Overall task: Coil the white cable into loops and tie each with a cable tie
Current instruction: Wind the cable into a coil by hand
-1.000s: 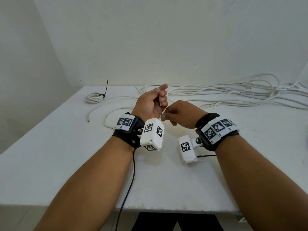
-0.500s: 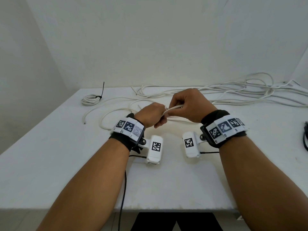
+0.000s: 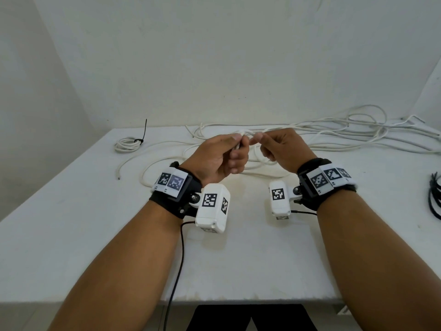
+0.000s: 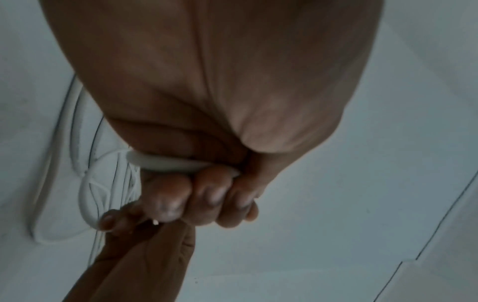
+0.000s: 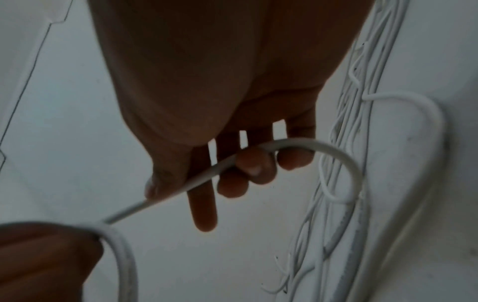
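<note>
left hand (image 3: 218,157) turned palm inward, hands lifted farther from the body, white cable (image 5: 297,144) between them

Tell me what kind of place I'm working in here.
Probably a bare recording or test workspace: a plain white table set in a corner of blank white walls, with only loose white cable, one tied white coil and black cable ties.
</note>
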Tool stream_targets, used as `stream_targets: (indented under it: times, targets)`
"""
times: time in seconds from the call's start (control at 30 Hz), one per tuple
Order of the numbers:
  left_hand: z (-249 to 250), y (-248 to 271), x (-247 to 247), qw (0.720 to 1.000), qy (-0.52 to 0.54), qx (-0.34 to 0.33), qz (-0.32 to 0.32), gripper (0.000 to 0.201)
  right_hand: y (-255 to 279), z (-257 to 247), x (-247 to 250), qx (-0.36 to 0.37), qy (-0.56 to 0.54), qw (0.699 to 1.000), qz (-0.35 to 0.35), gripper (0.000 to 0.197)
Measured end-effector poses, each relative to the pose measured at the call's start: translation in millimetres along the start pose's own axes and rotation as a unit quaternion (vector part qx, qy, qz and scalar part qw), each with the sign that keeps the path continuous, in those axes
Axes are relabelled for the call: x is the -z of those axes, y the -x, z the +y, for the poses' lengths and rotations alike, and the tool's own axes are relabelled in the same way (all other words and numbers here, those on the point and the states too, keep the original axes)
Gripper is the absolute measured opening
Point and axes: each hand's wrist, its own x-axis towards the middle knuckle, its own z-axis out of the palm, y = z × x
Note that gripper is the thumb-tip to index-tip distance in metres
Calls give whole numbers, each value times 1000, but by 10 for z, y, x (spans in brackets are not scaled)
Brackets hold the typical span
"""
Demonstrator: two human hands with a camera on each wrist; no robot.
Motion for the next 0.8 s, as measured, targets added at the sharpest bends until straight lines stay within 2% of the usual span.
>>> stream_targets:
  times: [0.07, 0.17, 0.23, 0.3, 0.4, 0.47, 0.57, 0.67, 0.8]
  targets:
    - [-3, 16, -4, 999, 49, -18, -10, 26, 16, -62, -52, -14, 9, 999, -40, 39]
    - [-9, 12, 12, 994, 102, -42, -18, 23, 2, -104, -88, -20, 30, 998, -57, 51]
    - [5, -10, 37, 988, 141, -62, -16, 22, -18, -65, -69, -22, 38, 998, -42, 38]
    - [20, -32, 51, 982, 170, -74, -26, 23, -29, -7, -48, -36, -22, 999, -15, 22]
    - [25, -64, 34, 977, 191, -85, -26, 27, -25, 30, -58, -52, -87, 995, 12, 19]
    - [24, -92, 15, 973, 208, -95, 6, 28, -17, -6, -117, -48, -51, 997, -24, 23]
    - [7, -127, 28, 966, 217, -108, 86, 27, -7, -125, -243, -46, 30, 991, -119, 31]
    - [-30, -157, 79, 963, 182, -117, 163, 27, 7, -209, -323, -53, 130, 973, -184, 33]
    - [-36, -209, 124, 956, 107, -124, 244, 25, 71, -302, -339, -58, 178, 950, -251, 33]
